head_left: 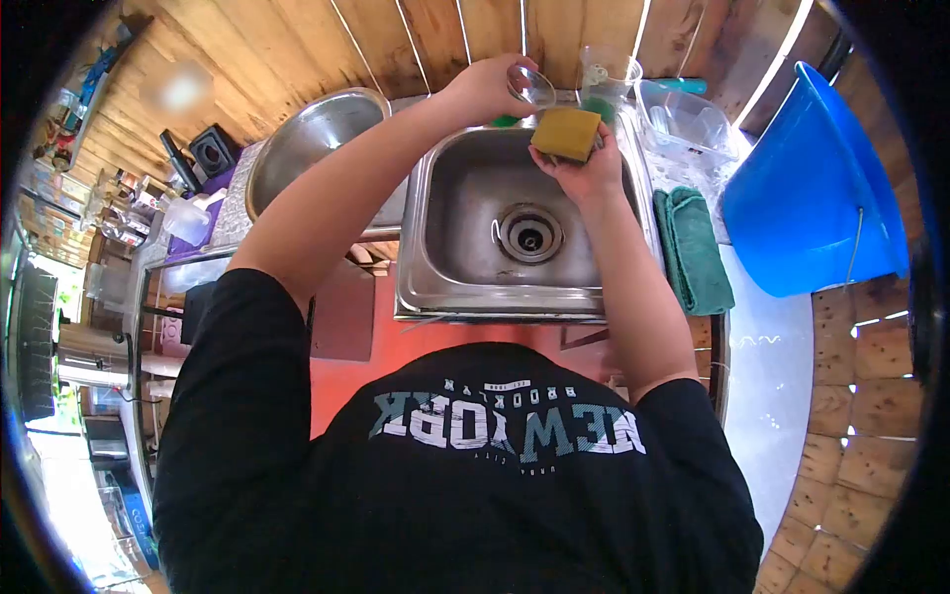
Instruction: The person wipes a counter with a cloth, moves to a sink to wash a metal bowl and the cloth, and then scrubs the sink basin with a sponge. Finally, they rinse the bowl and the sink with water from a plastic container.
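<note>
My left hand (pixel 485 89) reaches over the far rim of the steel sink (pixel 445 247), fingers closed around a clear drinking glass (pixel 534 89). Just beside it, my right hand (pixel 586 170) grips a yellow sponge (pixel 566 135) from below, over the sink's back right part. Sponge and glass lie close together in this view. Beneath them the sink basin shows its drain (pixel 529 236).
Left of the sink sits a large steel bowl (pixel 312 144). Behind and to the right are a clear container (pixel 609 71), a clear plastic tub (pixel 683 124), a folded green towel (pixel 695 252) and a big blue bucket (pixel 811 188). A plank wall (pixel 416 40) stands behind.
</note>
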Available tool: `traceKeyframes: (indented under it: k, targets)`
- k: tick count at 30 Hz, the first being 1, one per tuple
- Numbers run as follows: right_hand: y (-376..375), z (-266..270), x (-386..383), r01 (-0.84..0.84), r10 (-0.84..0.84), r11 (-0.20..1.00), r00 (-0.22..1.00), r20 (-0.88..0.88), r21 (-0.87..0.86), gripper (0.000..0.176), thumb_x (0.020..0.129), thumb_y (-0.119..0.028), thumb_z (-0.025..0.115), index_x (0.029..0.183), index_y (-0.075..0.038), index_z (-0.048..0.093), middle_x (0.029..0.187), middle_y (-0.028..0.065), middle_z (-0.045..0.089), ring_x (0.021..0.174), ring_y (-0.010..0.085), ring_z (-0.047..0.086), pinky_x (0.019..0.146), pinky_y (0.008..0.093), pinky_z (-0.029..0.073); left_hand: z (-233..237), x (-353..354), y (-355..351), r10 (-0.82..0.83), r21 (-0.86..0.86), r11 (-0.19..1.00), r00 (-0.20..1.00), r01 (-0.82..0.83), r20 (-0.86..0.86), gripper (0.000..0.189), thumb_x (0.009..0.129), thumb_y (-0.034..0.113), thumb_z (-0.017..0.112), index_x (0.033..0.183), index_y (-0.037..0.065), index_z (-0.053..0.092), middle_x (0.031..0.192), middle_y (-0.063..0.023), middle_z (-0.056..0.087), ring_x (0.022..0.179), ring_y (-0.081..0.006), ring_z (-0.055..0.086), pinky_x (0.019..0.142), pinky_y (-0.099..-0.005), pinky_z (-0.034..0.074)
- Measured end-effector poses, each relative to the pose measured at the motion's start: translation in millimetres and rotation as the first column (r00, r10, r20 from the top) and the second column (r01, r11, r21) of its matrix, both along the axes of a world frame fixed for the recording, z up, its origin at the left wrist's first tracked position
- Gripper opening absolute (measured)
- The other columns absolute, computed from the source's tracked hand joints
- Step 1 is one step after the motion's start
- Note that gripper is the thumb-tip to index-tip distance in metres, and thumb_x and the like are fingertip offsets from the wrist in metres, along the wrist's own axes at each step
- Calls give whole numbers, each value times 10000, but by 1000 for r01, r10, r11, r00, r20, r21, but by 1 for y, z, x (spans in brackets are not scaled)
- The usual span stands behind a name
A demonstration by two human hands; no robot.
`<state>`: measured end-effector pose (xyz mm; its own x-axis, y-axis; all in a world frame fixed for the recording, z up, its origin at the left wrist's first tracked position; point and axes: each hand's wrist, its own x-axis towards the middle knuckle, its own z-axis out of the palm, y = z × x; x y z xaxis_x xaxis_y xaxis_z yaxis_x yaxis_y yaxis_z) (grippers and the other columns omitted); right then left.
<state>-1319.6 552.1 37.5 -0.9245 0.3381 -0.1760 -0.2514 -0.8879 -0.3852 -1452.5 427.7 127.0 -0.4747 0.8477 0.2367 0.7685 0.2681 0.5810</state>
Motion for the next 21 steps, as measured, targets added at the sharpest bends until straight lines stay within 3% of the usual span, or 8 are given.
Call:
traceKeyframes:
  k: [4, 11, 17, 21]
  targets:
    - [-14, 6, 2, -18, 20, 999, 998, 65, -31, 438, 907, -398, 344, 1207, -106, 472, 1253, 137, 469, 1147, 345, 439, 948, 610, 322, 7, 7, -8, -65, -75, 995, 994, 58, -86, 630, 647, 226, 764, 1201, 55, 518, 992, -102, 626, 914, -196, 608, 846, -314, 481]
    - [-15, -6, -5, -112, 114, 992, 993, 33, -61, 441, 924, -393, 329, 1233, -99, 443, 1256, 145, 458, 1153, 339, 434, 938, 604, 340, 17, 10, -12, -97, -186, 981, 975, 59, -199, 620, 625, 245, 763, 1178, 82, 535, 944, -108, 618, 874, -218, 614, 793, -326, 492]
    - [-16, -8, -6, -163, 166, 983, 985, 36, -83, 412, 939, -386, 304, 1218, -126, 458, 1240, 129, 467, 1144, 324, 437, 920, 621, 341, 15, 17, -9, -170, -232, 968, 928, 95, -331, 630, 602, 230, 762, 1157, 40, 533, 949, -138, 613, 895, -270, 608, 804, -352, 485]
    - [-17, -10, -7, -169, 170, 985, 985, 25, -41, 411, 944, -383, 285, 1216, -126, 455, 1239, 129, 467, 1142, 324, 441, 910, 618, 349, 10, 15, -6, -166, -230, 969, 932, 93, -321, 626, 572, 194, 742, 1138, 24, 535, 958, -150, 624, 913, -305, 605, 816, -368, 483]
